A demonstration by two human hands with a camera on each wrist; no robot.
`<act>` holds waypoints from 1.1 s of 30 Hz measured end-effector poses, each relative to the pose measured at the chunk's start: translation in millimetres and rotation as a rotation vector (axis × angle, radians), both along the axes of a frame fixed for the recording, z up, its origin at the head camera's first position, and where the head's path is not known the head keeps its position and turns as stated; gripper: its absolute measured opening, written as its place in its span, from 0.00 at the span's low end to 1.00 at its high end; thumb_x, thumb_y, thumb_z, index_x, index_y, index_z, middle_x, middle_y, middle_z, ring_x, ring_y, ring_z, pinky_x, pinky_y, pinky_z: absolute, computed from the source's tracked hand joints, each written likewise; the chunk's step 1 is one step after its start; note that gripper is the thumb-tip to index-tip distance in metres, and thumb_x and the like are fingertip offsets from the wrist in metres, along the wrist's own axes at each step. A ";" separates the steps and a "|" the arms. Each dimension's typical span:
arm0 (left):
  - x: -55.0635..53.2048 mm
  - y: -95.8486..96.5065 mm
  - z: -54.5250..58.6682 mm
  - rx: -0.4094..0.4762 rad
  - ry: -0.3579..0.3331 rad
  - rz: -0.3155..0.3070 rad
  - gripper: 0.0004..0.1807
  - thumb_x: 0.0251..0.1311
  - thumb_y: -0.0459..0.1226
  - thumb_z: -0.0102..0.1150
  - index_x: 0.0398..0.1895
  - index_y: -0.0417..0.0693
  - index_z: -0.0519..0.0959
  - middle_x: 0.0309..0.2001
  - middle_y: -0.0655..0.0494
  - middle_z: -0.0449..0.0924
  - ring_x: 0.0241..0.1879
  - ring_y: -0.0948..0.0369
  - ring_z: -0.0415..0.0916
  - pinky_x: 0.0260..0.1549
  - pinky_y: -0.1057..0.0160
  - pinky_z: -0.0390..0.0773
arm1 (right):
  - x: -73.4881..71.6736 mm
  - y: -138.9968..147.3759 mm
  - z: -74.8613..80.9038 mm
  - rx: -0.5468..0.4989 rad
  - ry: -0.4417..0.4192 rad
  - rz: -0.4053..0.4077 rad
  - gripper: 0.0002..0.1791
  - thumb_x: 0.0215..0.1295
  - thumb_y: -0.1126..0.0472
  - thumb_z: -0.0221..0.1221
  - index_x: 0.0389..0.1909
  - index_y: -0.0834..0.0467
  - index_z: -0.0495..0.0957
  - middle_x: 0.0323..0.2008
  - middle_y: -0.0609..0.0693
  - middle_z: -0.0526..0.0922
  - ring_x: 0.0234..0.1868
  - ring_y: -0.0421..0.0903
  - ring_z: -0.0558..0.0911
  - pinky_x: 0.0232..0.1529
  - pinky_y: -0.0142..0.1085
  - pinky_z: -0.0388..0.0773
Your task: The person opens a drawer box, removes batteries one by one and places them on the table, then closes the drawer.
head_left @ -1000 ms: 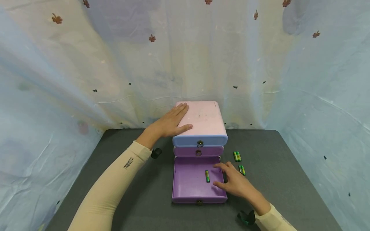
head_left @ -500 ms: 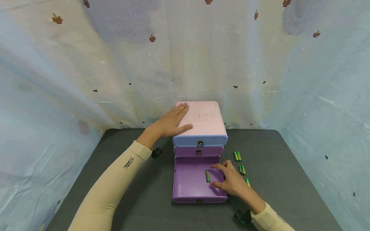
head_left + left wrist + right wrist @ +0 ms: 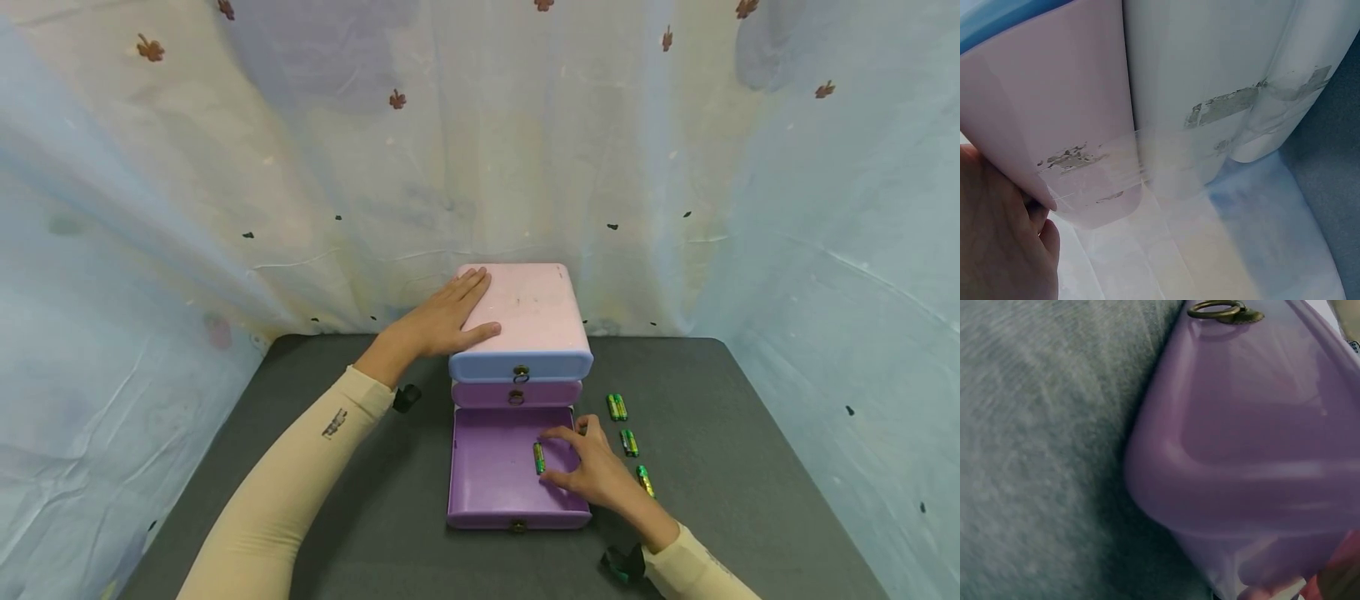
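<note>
In the head view a small drawer cabinet with a pink top (image 3: 528, 308) stands at the middle of the table. My left hand (image 3: 442, 321) rests flat on its upper left side, fingers spread. The bottom purple drawer (image 3: 487, 492) is pulled out, with one green battery (image 3: 539, 458) lying in it. Over that drawer's right side reaches my right hand (image 3: 596, 467), thumb and index finger apart, their tips near the two ends of the battery. The left wrist view has the cabinet's pink side (image 3: 1066, 125) beside the left hand (image 3: 1004, 231).
Green batteries lie on the dark table right of the cabinet: a pair (image 3: 617, 407), another pair (image 3: 628, 442) and more (image 3: 645, 481) beside the right wrist. Blue (image 3: 487, 367) and purple (image 3: 480, 394) upper drawers are closed. A pale curtain (image 3: 480, 167) hangs behind.
My right hand has shifted left, bringing thumb and index finger to the battery in the drawer. More batteries now show beside the right wrist. The left hand has stayed put.
</note>
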State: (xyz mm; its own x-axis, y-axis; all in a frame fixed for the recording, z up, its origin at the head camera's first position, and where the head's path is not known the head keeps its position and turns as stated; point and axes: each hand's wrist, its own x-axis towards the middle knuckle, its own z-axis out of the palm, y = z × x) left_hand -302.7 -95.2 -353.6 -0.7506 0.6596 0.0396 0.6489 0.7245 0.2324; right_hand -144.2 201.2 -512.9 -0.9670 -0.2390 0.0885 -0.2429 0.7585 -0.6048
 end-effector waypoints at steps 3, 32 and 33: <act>0.3 -0.1 0.4 -0.003 -0.001 0.001 0.52 0.80 0.67 0.38 0.89 0.48 0.32 0.89 0.53 0.27 0.87 0.57 0.24 0.84 0.56 0.29 | -0.2 -0.1 -1.8 -0.004 0.004 0.001 0.33 0.49 0.49 0.85 0.58 0.45 0.86 0.56 0.62 0.66 0.55 0.60 0.72 0.43 0.53 0.81; 0.8 -0.1 1.8 0.010 0.008 -0.007 0.52 0.80 0.66 0.41 0.89 0.45 0.34 0.89 0.50 0.29 0.87 0.55 0.26 0.84 0.55 0.31 | -0.6 -4.1 -4.0 -0.015 -0.015 0.001 0.28 0.49 0.53 0.85 0.53 0.46 0.88 0.54 0.63 0.69 0.54 0.60 0.75 0.48 0.56 0.81; 0.9 -0.1 2.0 0.009 0.006 -0.006 0.52 0.80 0.66 0.41 0.89 0.45 0.34 0.89 0.51 0.29 0.87 0.55 0.26 0.84 0.55 0.31 | -0.2 -4.2 -3.5 -0.017 -0.020 -0.002 0.28 0.49 0.53 0.85 0.53 0.46 0.88 0.55 0.63 0.69 0.54 0.60 0.75 0.49 0.56 0.81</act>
